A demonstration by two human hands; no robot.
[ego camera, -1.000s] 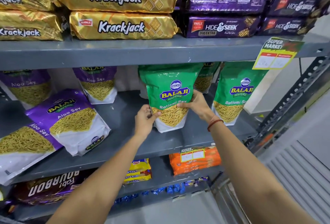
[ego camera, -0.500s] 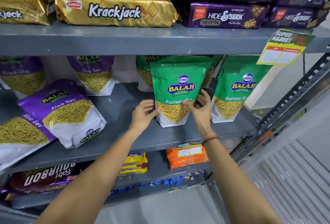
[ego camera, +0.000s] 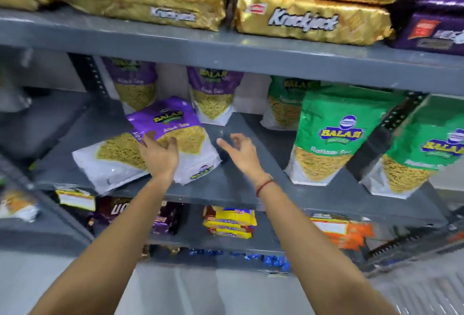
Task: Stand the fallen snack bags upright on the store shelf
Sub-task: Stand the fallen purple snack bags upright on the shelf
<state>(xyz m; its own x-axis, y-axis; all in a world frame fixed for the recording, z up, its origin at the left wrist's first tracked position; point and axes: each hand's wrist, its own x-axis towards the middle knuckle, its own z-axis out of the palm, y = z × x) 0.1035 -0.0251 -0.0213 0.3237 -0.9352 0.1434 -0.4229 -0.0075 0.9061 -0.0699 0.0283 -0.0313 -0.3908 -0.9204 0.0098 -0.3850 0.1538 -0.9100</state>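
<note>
Two purple Aloo Sev bags [ego camera: 175, 136] lie flat near our shelf's [ego camera: 238, 189] front edge, our left hand [ego camera: 159, 156] resting on them with fingers spread, our right hand [ego camera: 241, 151] hovering beside, fingers loosely apart.

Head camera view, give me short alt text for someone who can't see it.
Both of a person's bare hands reach toward two fallen purple-and-white snack bags on a grey metal store shelf; the left hand rests on the top bag, the right hand hovers open beside it. Green snack bags stand upright to the right.
</note>
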